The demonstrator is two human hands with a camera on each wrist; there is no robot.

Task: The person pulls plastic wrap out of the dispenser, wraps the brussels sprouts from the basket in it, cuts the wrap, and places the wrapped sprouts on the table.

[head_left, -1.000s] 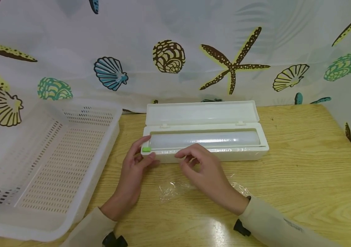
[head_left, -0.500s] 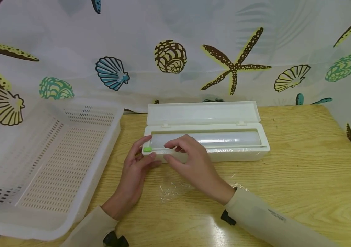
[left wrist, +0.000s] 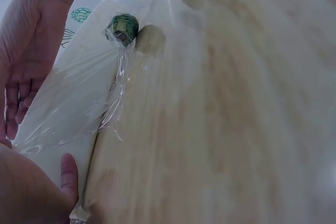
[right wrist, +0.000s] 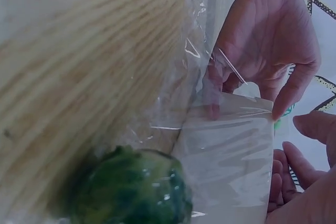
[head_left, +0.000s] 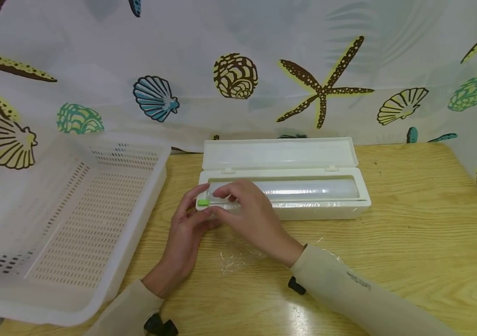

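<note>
An open white cling film dispenser [head_left: 322, 213] lies across the table, its lid [head_left: 280, 154] raised at the back and a roll [head_left: 310, 188] of clear film inside. My left hand [head_left: 183, 235] grips its left end, thumb at the front and index finger on the top edge. Over that end hovers my right hand [head_left: 249, 212], thumb and index finger curved with a gap between them, close to the green slider [head_left: 203, 202]. Clear film [left wrist: 73, 93] hangs down the dispenser's front. A green round thing [right wrist: 136, 187] sits by the film in the wrist views; my right arm hides it in the head view.
A white perforated plastic basket [head_left: 135, 233] stands to the left of the dispenser. Loose film [head_left: 238, 259] spreads on the wooden table [head_left: 415, 242] in front. A curtain [head_left: 196, 46] printed with shells and starfish hangs behind the table.
My right hand has moved left along the dispenser's front and slightly up, ending near the green slider and my left hand. My left hand keeps its grip on the end.
</note>
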